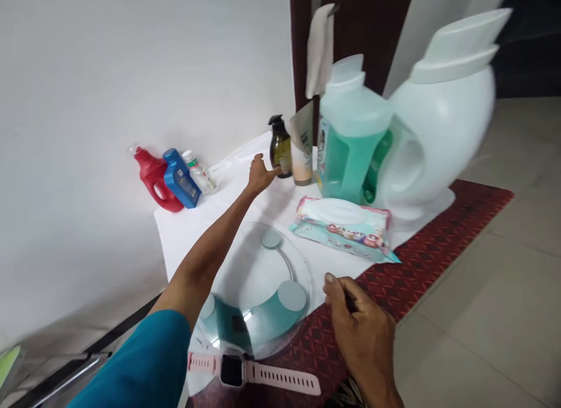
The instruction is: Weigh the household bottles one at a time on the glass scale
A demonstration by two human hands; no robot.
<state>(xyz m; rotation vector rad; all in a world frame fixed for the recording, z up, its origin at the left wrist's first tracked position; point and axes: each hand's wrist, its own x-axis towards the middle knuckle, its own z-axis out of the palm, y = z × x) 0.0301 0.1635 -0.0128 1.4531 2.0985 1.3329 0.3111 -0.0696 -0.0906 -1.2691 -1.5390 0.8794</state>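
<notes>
My left hand (262, 175) is stretched out over the white cloth, thumb and fingers apart, with nothing in it. Its thumb points at the dark pump bottle (280, 149), close to or against it; I cannot tell if they touch. Just right of that bottle stands a beige tube (302, 145) on its cap. My right hand (362, 332) hovers near the front edge, fingers curled in and thumb along them, with no object visible in it. Nearest to it are a pack of wet wipes (342, 227) and the round glass scale (291, 296).
A pink-strapped smartwatch (231, 370) lies before the scale. A large green-liquid bottle (355, 139) and a big white jug (442, 116) stand at right. Red (155, 180), blue (182, 179) and clear (200, 174) bottles stand by the wall. A towel (319, 51) hangs behind.
</notes>
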